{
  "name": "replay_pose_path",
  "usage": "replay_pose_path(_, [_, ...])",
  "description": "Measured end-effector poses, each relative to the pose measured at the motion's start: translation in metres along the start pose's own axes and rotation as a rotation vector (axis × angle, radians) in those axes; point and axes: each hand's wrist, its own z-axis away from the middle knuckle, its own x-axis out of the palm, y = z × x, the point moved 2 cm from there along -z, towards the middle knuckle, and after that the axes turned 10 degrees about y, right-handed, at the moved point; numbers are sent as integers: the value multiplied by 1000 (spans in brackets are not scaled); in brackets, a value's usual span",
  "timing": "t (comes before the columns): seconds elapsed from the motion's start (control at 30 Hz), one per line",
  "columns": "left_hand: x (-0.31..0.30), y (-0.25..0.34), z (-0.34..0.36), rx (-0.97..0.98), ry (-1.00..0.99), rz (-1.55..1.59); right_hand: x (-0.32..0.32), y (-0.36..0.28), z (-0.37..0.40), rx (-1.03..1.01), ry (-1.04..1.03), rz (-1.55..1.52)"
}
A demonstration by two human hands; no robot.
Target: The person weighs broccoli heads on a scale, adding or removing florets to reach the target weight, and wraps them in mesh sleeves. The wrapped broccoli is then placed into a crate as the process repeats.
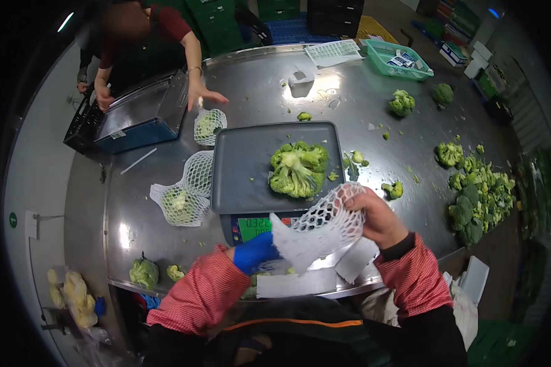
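Note:
In front of the scale, a white foam net sleeve (315, 229) is stretched between my two hands. My right hand (381, 219), bare, is closed on its upper right end. My left hand (254, 252), in a blue glove, is at the sleeve's lower left end; the sleeve covers its fingers, so their pose is hidden. Beyond the sleeve, a broccoli head (299, 170) lies stem up on the grey scale tray (239, 177). The green scale display (254, 228) is partly covered by the sleeve.
Netted heads (180, 207) lie left of the tray. Across the table, a co-worker's hand (203, 92) reaches near another netted head (209, 125). A broccoli pile (480, 199) lies right; a green basket (400, 60) stands at the back. White foam pieces (297, 284) line the front edge.

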Motion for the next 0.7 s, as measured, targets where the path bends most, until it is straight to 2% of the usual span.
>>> replay_pose_path(0.03, [-9, 7, 10, -51, -20, -75, 2, -11, -7, -14, 36, 113])
replay_pose_path(0.07, [-20, 23, 7, 44, 149, -382, 3, -21, -16, -27, 73, 227])
replay_pose_path(0.1, [-16, 43, 6, 103, 273, -384, -1, -32, -26, -56, 149, 467])
replay_pose_path(0.17, [-3, 84, 9, 219, 521, -383, 4, -58, -51, -327, 327, 820])
replay_pose_path(0.23, [-51, 97, -26, 464, 665, -541, -5, -67, -88, -531, 434, 1125])
replay_pose_path(0.27, [-81, 96, -50, 365, 712, -544, -14, -64, -106, -636, 487, 1277])
replay_pose_path(0.33, [-125, 96, -87, 164, 797, -552, -49, -41, -146, -249, 438, 1161])
replay_pose_path(0.37, [-116, 98, -90, 154, 747, -442, -62, -33, -158, -61, 412, 1093])
replay_pose_path(0.4, [-95, 100, -90, 141, 695, -333, -63, -23, -157, 12, 325, 808])
replay_pose_path(0.5, [-38, 101, -73, 135, 597, -33, -60, -11, -136, 54, 381, 575])
replay_pose_path(0.57, [-14, 93, -62, 130, 532, 117, -77, 15, -129, -103, 260, 578])
replay_pose_path(0.6, [-16, 81, -59, 153, 460, 144, -66, 23, -108, -214, 282, 590])
replay_pose_path(0.63, [-19, 69, -55, 178, 381, 167, -89, 52, -105, -260, 337, 685])
replay_pose_path(0.67, [-6, 66, -42, 188, 428, 113, -61, 39, -74, -263, 334, 768])
replay_pose_path(0.7, [5, 61, -28, 203, 473, 57, -58, 45, -61, -133, 357, 858])
